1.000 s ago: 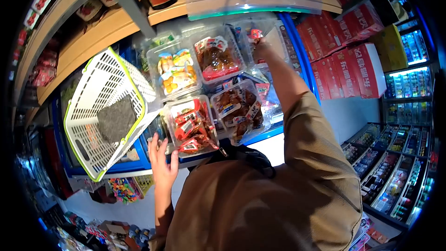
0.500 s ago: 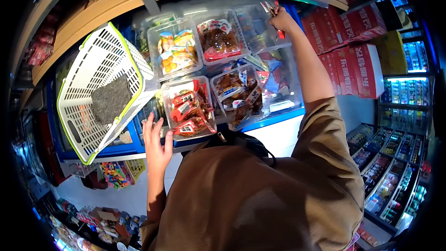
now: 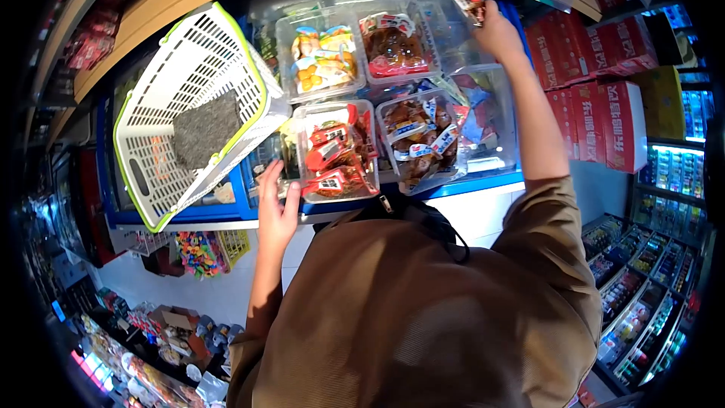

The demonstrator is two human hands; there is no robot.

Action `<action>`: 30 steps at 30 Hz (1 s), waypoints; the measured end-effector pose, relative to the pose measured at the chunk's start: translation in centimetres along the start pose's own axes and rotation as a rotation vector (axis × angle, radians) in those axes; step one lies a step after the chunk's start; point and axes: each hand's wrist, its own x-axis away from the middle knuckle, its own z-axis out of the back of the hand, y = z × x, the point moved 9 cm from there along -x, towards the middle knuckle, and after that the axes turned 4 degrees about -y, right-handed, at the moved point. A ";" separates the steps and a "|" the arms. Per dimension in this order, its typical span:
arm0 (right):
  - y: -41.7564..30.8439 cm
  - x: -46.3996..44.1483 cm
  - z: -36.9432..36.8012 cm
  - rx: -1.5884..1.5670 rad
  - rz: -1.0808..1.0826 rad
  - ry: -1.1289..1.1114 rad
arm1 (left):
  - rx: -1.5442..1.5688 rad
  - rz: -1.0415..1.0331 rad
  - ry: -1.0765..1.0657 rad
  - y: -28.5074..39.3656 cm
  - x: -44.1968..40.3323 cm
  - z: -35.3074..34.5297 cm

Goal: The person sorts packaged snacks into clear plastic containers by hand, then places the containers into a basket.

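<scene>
My right hand (image 3: 498, 34), arm stretched to the far right, grips a small snack packet (image 3: 468, 6) with red and white printing and dark contents. It is above the back right of the freezer top. My left hand (image 3: 278, 210) has its fingers spread, by the near left corner of a clear bin (image 3: 376, 174) of red packets (image 3: 331, 153); whether it touches the bin I cannot tell. Beside that bin stands another with brown vacuum-packed snacks (image 3: 423, 136). Behind are yellow packets (image 3: 325, 60) and dark brown packets with red edges (image 3: 394, 45), each in a clear bin.
A white basket (image 3: 143, 132) with a green rim lies tilted on the left, a dark grey mat inside. Red cartons (image 3: 596, 121) are stacked on the right. A wooden shelf (image 3: 174, 0) runs along the back. The freezer's blue edge (image 3: 491, 181) faces me.
The view has shifted, so everything appears further right. My right hand still grips the packet, now turned so its dark contents show. My left hand stays spread by the red packets' bin.
</scene>
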 end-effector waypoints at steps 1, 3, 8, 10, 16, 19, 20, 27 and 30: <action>-1.4 1.5 1.8 -0.006 0.040 0.012 | 0.280 0.149 -0.017 -2.6 0.6 -1.3; -2.8 4.0 3.7 -0.105 0.088 0.029 | 0.616 0.359 -0.056 -6.7 1.3 -3.9; -7.8 11.5 5.9 -0.856 -0.049 -0.171 | 0.592 0.237 0.009 -4.0 0.1 -3.0; -9.9 14.4 5.4 -1.176 -0.109 -0.261 | 0.120 -0.034 -0.085 0.8 -0.9 -0.9; -19.8 20.7 3.6 -1.456 0.161 -0.423 | -0.254 -0.260 -0.344 4.1 -2.2 -4.0; -19.6 20.0 1.6 -1.439 0.025 -0.482 | -0.278 -0.282 -0.432 3.7 -1.8 -5.4; -19.8 19.5 1.5 -1.483 -0.014 -0.513 | -0.291 -0.302 -0.394 4.0 -1.9 -5.3; -24.4 18.3 0.6 -1.288 0.212 -0.556 | -0.389 -0.280 -0.446 4.2 -4.6 -6.6; -26.1 17.8 -0.8 -1.347 0.172 -0.468 | -0.354 -0.169 -0.545 3.5 -6.1 -7.4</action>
